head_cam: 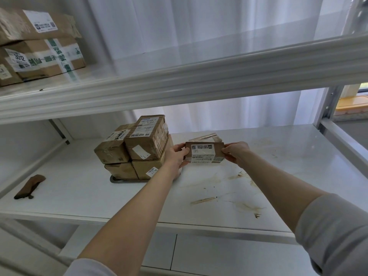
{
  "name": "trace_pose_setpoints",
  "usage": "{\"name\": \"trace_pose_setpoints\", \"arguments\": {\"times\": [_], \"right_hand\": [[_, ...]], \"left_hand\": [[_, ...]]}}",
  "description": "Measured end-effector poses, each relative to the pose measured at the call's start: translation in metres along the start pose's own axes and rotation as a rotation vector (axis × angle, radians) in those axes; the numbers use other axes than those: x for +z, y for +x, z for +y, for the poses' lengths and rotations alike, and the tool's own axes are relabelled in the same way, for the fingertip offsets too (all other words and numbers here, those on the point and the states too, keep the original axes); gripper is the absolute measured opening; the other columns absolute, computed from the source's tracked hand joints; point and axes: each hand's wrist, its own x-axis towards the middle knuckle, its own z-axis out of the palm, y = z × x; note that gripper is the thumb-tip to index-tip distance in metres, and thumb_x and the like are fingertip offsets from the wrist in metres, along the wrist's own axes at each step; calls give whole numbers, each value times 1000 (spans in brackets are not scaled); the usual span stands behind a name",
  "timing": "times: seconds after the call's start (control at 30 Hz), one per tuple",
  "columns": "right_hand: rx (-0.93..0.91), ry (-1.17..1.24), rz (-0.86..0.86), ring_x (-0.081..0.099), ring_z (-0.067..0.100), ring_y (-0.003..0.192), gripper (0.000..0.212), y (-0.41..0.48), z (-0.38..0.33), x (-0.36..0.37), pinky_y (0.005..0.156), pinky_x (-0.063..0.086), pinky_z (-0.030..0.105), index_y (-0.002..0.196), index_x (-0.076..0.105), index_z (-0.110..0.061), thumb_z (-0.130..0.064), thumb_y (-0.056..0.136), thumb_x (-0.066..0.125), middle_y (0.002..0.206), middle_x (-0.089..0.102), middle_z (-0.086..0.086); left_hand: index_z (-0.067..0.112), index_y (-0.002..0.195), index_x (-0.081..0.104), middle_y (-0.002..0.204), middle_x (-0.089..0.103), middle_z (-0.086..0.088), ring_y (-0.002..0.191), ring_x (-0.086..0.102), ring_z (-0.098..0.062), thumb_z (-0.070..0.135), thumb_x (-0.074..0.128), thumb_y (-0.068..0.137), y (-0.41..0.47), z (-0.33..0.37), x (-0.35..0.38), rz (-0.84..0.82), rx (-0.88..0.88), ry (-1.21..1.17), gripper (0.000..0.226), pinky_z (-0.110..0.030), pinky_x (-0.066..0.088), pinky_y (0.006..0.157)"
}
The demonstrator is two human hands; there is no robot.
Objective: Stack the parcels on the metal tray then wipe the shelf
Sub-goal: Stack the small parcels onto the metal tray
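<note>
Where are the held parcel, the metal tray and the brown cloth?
held parcel [204,151]: head view, on its labelled front face.
metal tray [127,181]: head view, on its front rim.
brown cloth [29,187]: head view, on its middle.

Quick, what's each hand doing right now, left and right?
Left hand: grips the left end of the small parcel.
Right hand: grips the same parcel's right end.

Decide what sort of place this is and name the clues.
Likely a parcel storeroom or pick-up point: white metal shelving, labelled cardboard parcels stacked on it, numbered boxes above.
</note>
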Motion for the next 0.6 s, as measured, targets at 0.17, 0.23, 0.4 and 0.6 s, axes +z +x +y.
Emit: {"name": "trace_pose_setpoints", "arguments": {"times": [0.17, 0.23, 0.4, 0.6], "right_hand": [[13, -6, -34, 62, 25, 95, 23, -1, 1, -3, 74, 57, 30, 112, 62, -4, 1, 89, 61, 111, 66, 17], [26, -34, -70, 63, 27, 101, 25, -3, 1, -5, 83, 57, 36, 112, 59, -8, -16, 90, 67, 112, 65, 15], [80, -41, -107, 69, 33, 91, 54, -7, -1, -5, 66, 60, 36, 118, 56, -12, -52, 84, 65, 107, 66, 20], [70, 42, -79, 67, 32, 92, 28, -11, 0, -5, 72, 58, 38, 116, 53, -9, -24, 94, 60, 108, 65, 22]], "left_hand": [[3, 132, 47, 119, 63, -19, 95, 61, -25, -3, 56, 90, 1, -1, 2, 1, -5, 11, 43, -28, 52, 70], [-1, 130, 49, 103, 67, -14, 86, 61, -22, -9, 51, 90, -1, -2, 4, -22, -7, 8, 41, -26, 48, 70], [1, 123, 55, 82, 64, -4, 71, 54, -15, -21, 42, 83, -6, 0, 3, -52, 20, 28, 48, -25, 39, 64], [12, 107, 59, 85, 64, -4, 78, 59, -15, -10, 47, 86, -12, 5, 3, -41, 32, 7, 33, -31, 45, 75]]}}
